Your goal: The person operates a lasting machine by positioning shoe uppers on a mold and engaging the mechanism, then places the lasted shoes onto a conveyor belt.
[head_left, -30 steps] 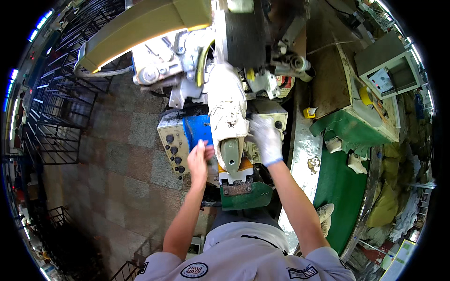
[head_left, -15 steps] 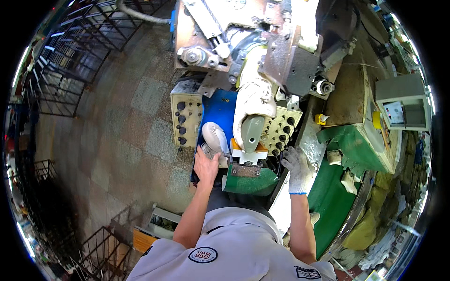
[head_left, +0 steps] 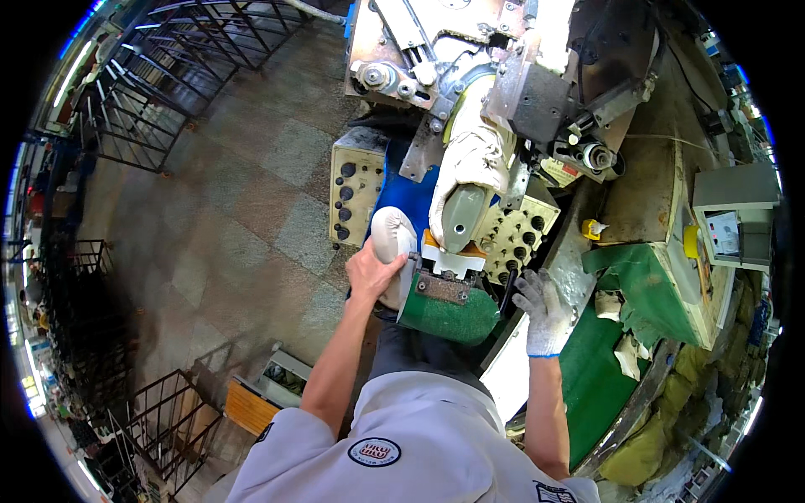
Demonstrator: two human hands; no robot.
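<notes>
My bare left hand is closed around a pale shoe upper, its rounded toe pointing away from me. This upper is beside the left end of a green-covered pad at the front of a machine. In the machine, another cream shoe upper sits with the heel end of a grey-green last showing. A white notched support stands just below that heel. My right hand, in a grey knit glove, has its fingers spread and nothing in them. It is by a metal ledge, right of the pad.
Cream control boxes with dark knobs flank the machine. Metal arms and clamps surround the clamped upper. At the right are a green-covered bench and fabric scraps. Metal racks stand on the tiled floor at the left.
My left hand has lifted and turned the pale upper, so its laced side no longer shows. The right hand's fingers have spread, away from the machine. The whole view has shifted slightly.
</notes>
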